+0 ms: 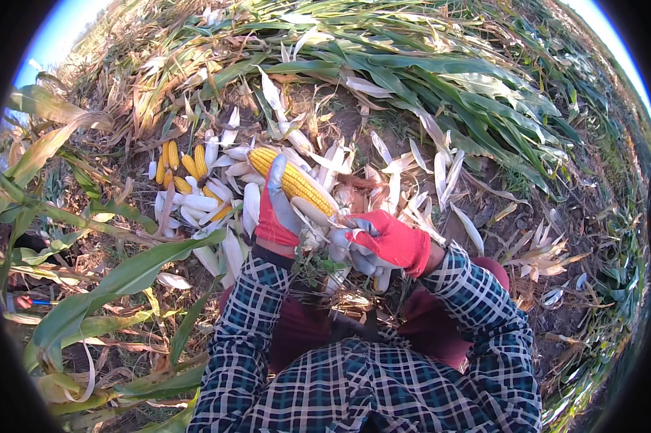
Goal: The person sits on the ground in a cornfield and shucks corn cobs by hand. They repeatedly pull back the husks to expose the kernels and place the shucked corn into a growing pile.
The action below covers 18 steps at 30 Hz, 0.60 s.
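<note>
My left hand (279,203), in a red and grey work glove, holds an ear of yellow corn (298,184) with its kernels bare. The ear lies tilted, its tip up and to the left, with pale husk around its lower end. My right hand (366,241), gloved the same way, has its fingers curled at the base of the ear, pinching a bit of pale husk. Several husked ears (194,162) and loose white husks (198,203) lie on the ground to the left of my hands.
Cut green corn stalks (428,81) lie heaped across the far side. Long green leaves (119,281) reach in from the left. Dry husks (536,254) lie on the soil at the right. A blue and red object (33,301) shows at the far left.
</note>
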{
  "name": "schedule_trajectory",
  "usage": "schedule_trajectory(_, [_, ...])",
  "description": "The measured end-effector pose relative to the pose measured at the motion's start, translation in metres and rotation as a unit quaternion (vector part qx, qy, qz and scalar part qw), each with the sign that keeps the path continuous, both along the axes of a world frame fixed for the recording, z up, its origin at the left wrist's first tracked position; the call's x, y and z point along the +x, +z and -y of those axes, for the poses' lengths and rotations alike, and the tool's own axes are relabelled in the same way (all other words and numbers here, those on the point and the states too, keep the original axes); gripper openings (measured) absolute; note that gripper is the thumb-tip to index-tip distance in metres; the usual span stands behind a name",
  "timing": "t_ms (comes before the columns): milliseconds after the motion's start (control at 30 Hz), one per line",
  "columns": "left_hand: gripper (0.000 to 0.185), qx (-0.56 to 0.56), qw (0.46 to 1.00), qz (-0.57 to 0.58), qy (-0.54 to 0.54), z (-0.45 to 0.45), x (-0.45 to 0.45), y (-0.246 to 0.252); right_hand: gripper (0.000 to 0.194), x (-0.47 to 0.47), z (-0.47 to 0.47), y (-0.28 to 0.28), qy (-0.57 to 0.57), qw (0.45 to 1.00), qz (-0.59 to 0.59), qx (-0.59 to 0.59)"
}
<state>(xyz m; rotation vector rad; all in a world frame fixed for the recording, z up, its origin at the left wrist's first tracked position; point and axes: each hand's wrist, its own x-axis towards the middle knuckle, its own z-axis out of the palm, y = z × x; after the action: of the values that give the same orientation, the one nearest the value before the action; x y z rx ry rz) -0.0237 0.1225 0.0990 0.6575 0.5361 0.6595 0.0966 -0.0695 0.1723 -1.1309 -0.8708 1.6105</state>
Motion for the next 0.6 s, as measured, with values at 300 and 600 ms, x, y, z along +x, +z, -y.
schedule_trajectory(300, [0.038, 0.302, 0.946, 0.003, 0.122, -0.015, -0.016, 0.006, 0.063, 0.048, 0.002, -0.023, -0.224, 0.954, 0.174, 0.096])
schedule_trajectory(600, [0.039, 0.140, 0.988, 0.003, -0.058, 0.043, 0.002, 0.037, 0.089, 0.003, -0.016, -0.058, -0.124, 0.954, 0.259, 0.086])
